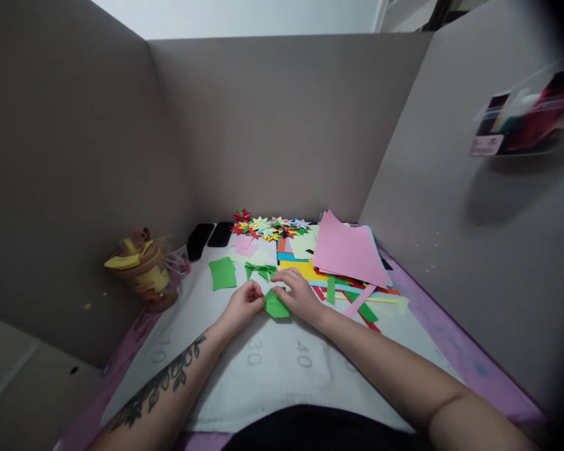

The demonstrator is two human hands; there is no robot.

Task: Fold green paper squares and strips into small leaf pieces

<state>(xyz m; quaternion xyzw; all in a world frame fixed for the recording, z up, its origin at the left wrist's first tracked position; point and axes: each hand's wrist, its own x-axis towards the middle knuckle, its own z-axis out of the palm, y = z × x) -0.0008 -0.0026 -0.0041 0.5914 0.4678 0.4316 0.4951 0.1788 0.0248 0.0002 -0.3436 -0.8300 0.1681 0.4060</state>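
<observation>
A partly folded piece of green paper (277, 305) is between my two hands, close above the white mat. My left hand (247, 302) pinches its left edge with thumb and fingertips. On its upper right side, my right hand (297, 294) grips it, thumb on the paper and fingers curled over the top. Just beyond my hands lie folded green paper pieces (260, 270), with pointed ends. A flat green paper square (222, 274) rests to the left of them.
Colourful folded paper stars (267, 227) are heaped at the back. Pink sheets (350, 250) and paper strips (361, 305) lie to the right. Two black phones (200, 240), a pot-like container (148, 272) and a clear cup (175, 254) stand left. Grey panels (286, 125) enclose the table.
</observation>
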